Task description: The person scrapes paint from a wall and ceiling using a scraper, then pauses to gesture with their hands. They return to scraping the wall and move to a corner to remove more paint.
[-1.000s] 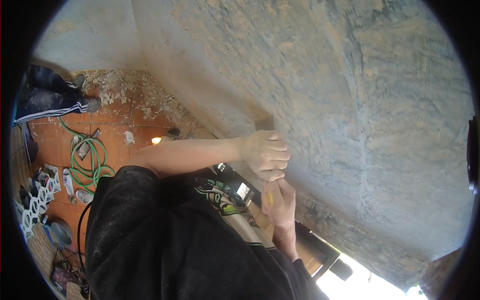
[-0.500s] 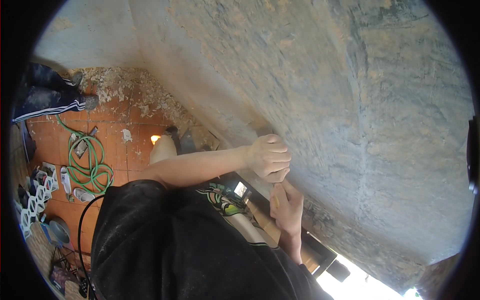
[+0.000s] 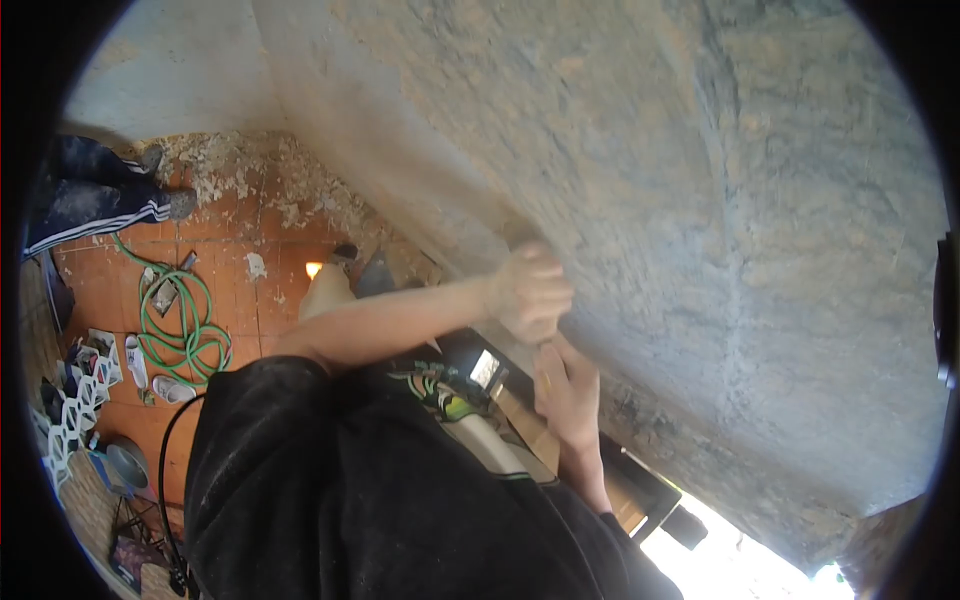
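shifted slightly higher in view since the earlier frame, the left hand (image 3: 534,292) and right hand (image 3: 570,392) are touching, clenched around the mostly hidden handle of a scraper (image 3: 521,233), its blurred dark blade at the patchy wall (image 3: 640,190), contact unclear.

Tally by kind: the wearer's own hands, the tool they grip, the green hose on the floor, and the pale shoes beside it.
Wearer's hands: 2
Gripped tool: 1
Green hose: 1
Pale shoes: 2
Total: 6
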Action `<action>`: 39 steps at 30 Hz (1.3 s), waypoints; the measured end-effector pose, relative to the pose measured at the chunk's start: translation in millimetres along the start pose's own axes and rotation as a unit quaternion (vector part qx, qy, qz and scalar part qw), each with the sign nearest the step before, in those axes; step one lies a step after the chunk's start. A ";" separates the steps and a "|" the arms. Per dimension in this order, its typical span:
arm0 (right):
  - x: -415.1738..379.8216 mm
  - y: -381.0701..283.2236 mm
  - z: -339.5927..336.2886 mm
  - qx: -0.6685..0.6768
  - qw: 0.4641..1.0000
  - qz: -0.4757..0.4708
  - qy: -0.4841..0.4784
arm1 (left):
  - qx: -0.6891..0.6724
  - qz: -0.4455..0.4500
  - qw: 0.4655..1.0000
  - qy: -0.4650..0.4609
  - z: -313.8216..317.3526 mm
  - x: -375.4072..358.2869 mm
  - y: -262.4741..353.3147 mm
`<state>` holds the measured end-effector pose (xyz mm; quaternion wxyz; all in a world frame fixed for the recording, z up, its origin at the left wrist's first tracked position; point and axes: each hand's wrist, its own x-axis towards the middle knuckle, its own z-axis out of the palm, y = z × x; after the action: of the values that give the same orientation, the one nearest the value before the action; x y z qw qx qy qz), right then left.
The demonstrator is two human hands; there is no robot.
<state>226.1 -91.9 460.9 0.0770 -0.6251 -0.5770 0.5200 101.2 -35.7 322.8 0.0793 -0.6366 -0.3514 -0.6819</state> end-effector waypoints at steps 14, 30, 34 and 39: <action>24.1 4.8 21.4 0.035 0.999 -0.032 0.016 | 0.032 -0.015 0.999 0.004 -12.6 -12.3 -19.7; 9.5 22.9 12.8 -0.044 0.997 -0.017 0.059 | -0.015 0.008 1.000 0.010 8.4 -10.5 -0.9; 28.0 38.0 31.8 -0.072 0.994 -0.041 0.068 | 0.034 0.004 0.999 -0.017 -6.5 -35.3 -22.9; 20.0 44.3 20.9 -0.106 0.987 -0.102 0.064 | -0.001 0.049 0.999 -0.018 6.3 -27.7 -15.8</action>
<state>234.9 -100.7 409.6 0.0994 -0.5995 -0.6833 0.4047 102.4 -29.8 290.8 0.1054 -0.6651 -0.3208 -0.6660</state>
